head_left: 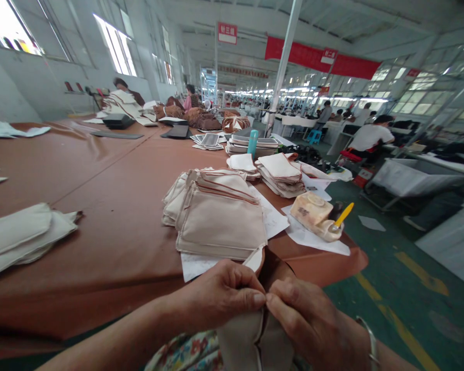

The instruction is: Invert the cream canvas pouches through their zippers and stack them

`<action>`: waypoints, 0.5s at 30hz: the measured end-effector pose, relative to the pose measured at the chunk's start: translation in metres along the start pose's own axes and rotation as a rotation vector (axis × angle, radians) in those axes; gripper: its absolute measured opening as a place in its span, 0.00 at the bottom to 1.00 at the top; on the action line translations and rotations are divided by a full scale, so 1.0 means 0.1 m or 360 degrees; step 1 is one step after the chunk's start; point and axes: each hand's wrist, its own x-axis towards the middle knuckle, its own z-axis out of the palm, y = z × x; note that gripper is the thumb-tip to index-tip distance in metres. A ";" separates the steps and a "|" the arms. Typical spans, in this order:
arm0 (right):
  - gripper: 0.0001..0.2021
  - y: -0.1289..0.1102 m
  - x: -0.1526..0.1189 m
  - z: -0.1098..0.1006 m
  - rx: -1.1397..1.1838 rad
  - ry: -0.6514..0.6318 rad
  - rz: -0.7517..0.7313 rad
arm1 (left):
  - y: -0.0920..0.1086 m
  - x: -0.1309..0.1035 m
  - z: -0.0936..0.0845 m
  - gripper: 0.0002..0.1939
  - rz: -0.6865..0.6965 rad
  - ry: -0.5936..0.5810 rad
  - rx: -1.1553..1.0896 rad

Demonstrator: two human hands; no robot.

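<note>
My left hand (232,291) and my right hand (307,314) meet at the table's front edge, fingertips nearly touching. Both pinch a beige leather piece (242,337), which hangs below them over a flowered cloth and has a dark seam line down its middle. Its upper end, brown on one side, rests near the table edge. Just beyond my hands, a stack of beige stitched panels (222,221) lies on white paper. To its right stands a stained plastic container (311,208), with a yellow-handled tool (344,214) in the holder beside it.
The brown-covered table (112,206) spreads to the left, with more beige pieces (23,232) at its left edge. Farther back are smaller panel stacks (280,172), a teal bottle (252,142) and brown bundles (201,118). A seated person (371,135) is at the right.
</note>
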 end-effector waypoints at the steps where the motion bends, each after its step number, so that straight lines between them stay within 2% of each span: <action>1: 0.18 -0.01 0.00 0.00 0.0059 0.0062 0.0056 | 0.00 -0.01 0.00 0.23 0.0037 0.0007 0.0022; 4: 0.14 -0.06 0.02 -0.04 0.0351 0.0179 0.0495 | 0.00 -0.04 -0.01 0.23 0.0095 0.0018 0.0058; 7: 0.07 -0.09 0.08 -0.14 0.0738 0.0109 0.0944 | 0.02 -0.06 -0.02 0.24 0.0115 0.0002 0.0075; 11: 0.17 -0.11 0.21 -0.24 0.1086 0.0018 0.1176 | 0.06 -0.05 -0.02 0.20 0.0156 0.0015 0.0199; 15: 0.21 -0.09 0.26 -0.23 0.1281 -0.0103 0.1253 | 0.10 -0.07 0.01 0.14 0.0250 0.0016 0.0307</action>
